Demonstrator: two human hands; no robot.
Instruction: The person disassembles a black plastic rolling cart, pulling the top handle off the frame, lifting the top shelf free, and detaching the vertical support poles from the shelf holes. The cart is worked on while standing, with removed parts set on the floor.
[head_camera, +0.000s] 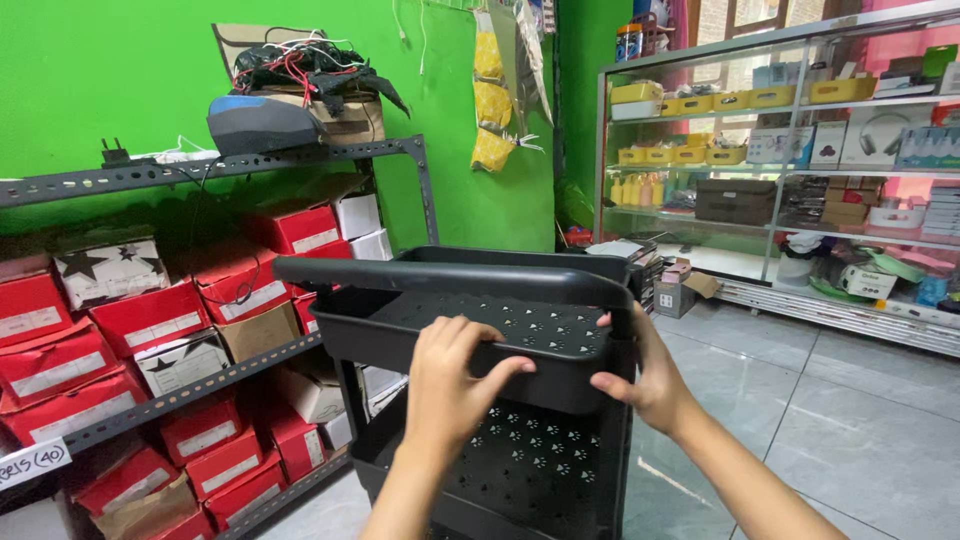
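both forearms are reaching up from the bottom edge toward a black tiered cart (520, 440). left hand (450, 375) is curling over the near rim of the cart's upper tray (500, 330), fingers gripping the edge and thumb pressing along its front wall. right hand (645, 370) is clasping the cart's right corner post, just beside that tray, palm wrapped around it. beyond the left hand, a metal rack (200, 170) is holding red shoe boxes (150, 315); past the right hand, a glass display case (790, 150) is standing well apart.
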